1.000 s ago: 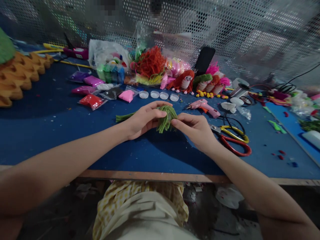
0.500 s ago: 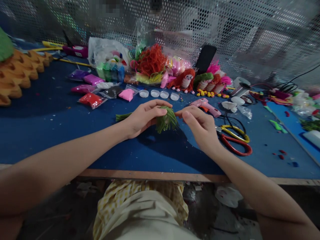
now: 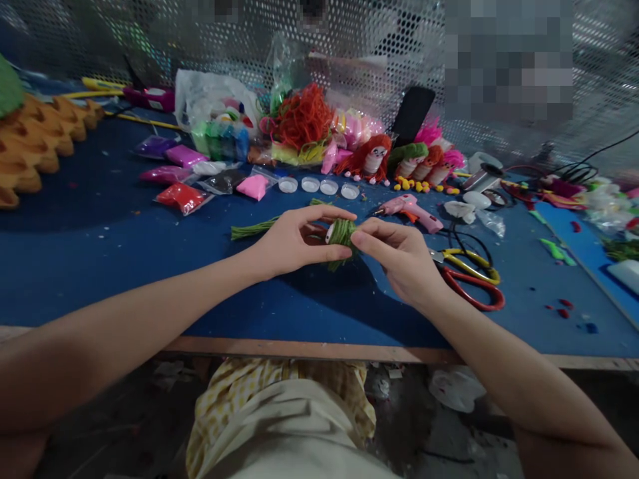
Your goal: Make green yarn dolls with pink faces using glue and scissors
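Between thumb and fingers, my left hand [image 3: 292, 243] holds a small doll head with green yarn hair [image 3: 341, 232]; a bit of its white face with a dark eye shows on the left side. My right hand [image 3: 402, 256] pinches the hair's right edge with thumb and forefinger. Behind my left hand a bundle of green yarn strands [image 3: 252, 230] lies on the blue table. A pink glue gun [image 3: 414, 211] rests just beyond my right hand, and scissors with yellow and red handles [image 3: 474, 283] lie to its right.
Finished yarn-haired dolls [image 3: 372, 159] stand at the back, near orange yarn [image 3: 304, 116] and a dark phone [image 3: 413, 113]. Small bags of coloured clay [image 3: 182, 198] and several white round caps [image 3: 310, 185] lie left of centre. An orange egg tray [image 3: 44, 143] fills the far left.
The green-haired head has turned in my left hand, so part of the white face now shows. My right hand has moved slightly left and now pinches the hair.
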`<state>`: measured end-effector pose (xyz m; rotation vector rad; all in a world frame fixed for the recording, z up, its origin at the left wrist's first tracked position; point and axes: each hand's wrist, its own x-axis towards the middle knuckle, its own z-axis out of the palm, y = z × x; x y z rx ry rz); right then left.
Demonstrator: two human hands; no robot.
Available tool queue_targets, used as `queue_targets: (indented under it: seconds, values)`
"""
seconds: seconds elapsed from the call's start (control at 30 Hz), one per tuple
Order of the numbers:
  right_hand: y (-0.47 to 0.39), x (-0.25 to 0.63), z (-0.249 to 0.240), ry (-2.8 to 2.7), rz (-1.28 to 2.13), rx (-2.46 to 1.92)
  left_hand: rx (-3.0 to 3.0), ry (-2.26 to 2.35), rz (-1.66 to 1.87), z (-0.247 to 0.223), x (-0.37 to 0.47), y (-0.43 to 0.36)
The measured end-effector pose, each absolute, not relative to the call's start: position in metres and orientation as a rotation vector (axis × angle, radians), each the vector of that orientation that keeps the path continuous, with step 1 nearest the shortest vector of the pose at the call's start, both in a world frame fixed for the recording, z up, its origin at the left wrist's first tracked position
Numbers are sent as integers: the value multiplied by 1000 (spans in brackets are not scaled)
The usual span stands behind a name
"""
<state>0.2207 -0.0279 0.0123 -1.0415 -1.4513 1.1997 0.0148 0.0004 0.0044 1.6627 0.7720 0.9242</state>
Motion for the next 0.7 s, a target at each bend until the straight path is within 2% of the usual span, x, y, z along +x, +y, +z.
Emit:
queue_targets:
  seconds: [0.37, 0.7]
  values:
    - [-26, 220, 16, -1346, 1401, -1094, 1980, 967, 1077, 9, 14, -8]
    - [-25, 219, 14, -1467, 1279, -1077, 2049, 905, 1084, 6, 14, -9]
